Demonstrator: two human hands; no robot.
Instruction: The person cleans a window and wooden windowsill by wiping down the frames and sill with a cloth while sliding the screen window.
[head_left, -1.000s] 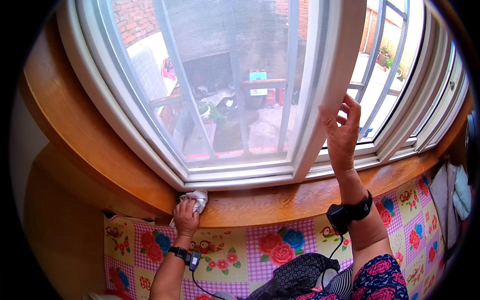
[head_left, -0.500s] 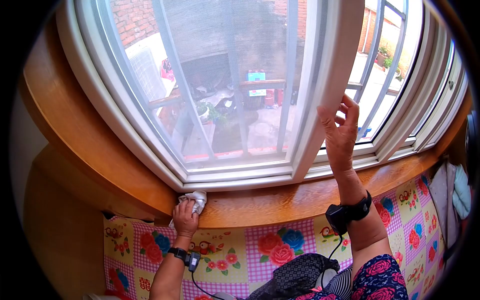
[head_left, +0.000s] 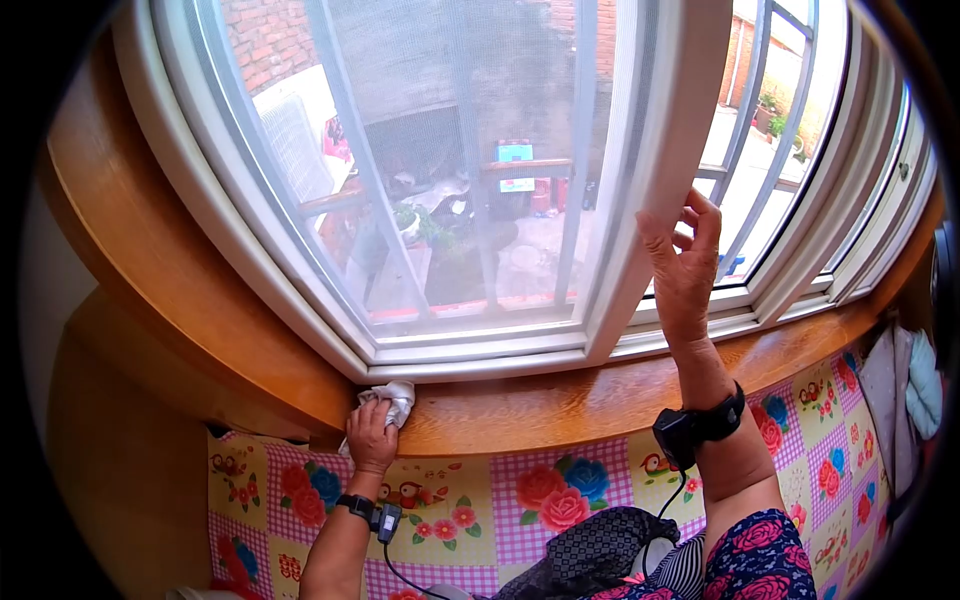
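My left hand [head_left: 371,437] is closed on a crumpled white cloth [head_left: 397,399], which rests at the left end of the wooden window sill [head_left: 520,418]. Its fingers press the cloth down near the lower left corner of the window frame [head_left: 470,372]. Higher up on the right, my right hand [head_left: 684,270] grips the upright edge of the sliding screen sash [head_left: 650,190]. The thumb lies on the room side and the fingers curl round the edge, their tips partly hidden. Both wrists carry black straps with small devices.
Grey bars [head_left: 350,130] and a cluttered yard show through the mesh. An opening with more bars [head_left: 745,130] lies right of the sash. Below the sill spreads a floral patterned covering [head_left: 560,490]. Folded fabrics [head_left: 922,380] sit at the far right; a thin cable [head_left: 672,497] hangs from the right wrist device.
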